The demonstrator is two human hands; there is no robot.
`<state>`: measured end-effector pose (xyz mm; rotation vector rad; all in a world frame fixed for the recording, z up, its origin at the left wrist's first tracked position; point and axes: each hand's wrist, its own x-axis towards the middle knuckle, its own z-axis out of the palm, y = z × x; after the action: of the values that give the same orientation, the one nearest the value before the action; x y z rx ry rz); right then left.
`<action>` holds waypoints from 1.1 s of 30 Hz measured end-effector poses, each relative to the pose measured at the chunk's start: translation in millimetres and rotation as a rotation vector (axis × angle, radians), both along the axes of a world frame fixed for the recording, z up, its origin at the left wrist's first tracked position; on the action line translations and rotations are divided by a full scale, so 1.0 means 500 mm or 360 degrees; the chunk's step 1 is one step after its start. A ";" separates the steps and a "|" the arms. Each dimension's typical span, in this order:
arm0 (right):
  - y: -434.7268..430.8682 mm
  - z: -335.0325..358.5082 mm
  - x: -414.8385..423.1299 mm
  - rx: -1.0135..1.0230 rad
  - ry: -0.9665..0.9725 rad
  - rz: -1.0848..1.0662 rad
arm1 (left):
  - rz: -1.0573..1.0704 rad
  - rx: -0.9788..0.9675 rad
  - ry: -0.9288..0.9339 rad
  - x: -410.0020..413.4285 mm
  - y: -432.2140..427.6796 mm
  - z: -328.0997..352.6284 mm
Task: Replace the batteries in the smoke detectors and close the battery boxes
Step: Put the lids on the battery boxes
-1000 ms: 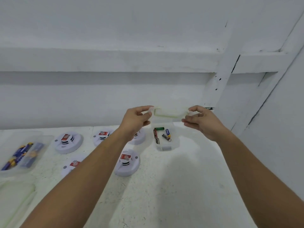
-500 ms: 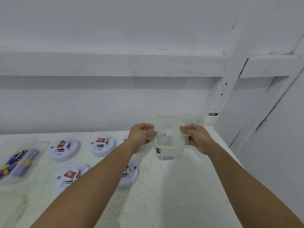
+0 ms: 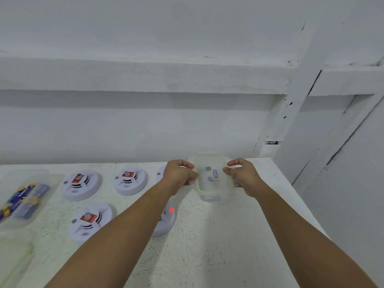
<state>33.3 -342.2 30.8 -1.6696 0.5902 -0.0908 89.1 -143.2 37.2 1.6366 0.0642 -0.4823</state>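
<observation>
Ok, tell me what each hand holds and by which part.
Both hold the lidded battery box: left hand on its left edge, right hand on its right edge.

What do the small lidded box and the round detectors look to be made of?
The small box: apparently clear, slightly frosted plastic; batteries show through its lid, whose pale green rim seal may be silicone. The detectors: probably moulded white plastic, satin finish; smooth rounded shells with slotted vents.

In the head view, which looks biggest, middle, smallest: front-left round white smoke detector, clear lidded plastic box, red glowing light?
Tied first: front-left round white smoke detector and clear lidded plastic box; they look alike, detector nearer, so unranked.
Smallest: red glowing light.
</observation>
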 end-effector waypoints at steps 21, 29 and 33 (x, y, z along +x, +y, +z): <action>0.003 -0.018 0.011 -0.0204 0.0089 -0.0067 | -0.0032 0.0412 -0.0233 -0.004 -0.024 -0.022; 0.001 -0.021 0.021 -0.0351 0.0163 0.0022 | -0.0090 0.0564 -0.0265 -0.004 -0.042 -0.019; -0.001 -0.023 0.026 -0.0322 0.0162 0.0047 | -0.0116 0.0460 -0.0149 0.009 -0.034 -0.016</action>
<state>46.0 -342.6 19.3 -1.8873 0.6497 -0.0456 93.6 -160.2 29.4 1.9483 0.0043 -0.4674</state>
